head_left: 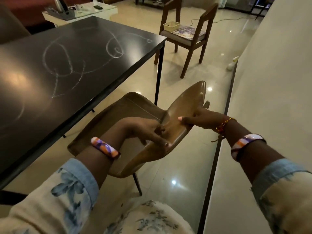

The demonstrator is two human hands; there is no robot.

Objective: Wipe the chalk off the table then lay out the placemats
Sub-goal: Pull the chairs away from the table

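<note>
Left of both hands [168, 130], chalked table [94, 68]

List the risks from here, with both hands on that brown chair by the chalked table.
1. The brown chair, gripped by the left hand and right hand, stands close to the black table; moving it may knock the table leg.
2. The chalk marks are unwiped; sleeves could smear them.
3. The floor cable is a likely trip hazard.

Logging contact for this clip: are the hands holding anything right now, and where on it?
Both hold the brown chair by its backrest's top edge: left hand near the lower end, right hand further along, thumb in front. No cloth or placemat held.
</note>
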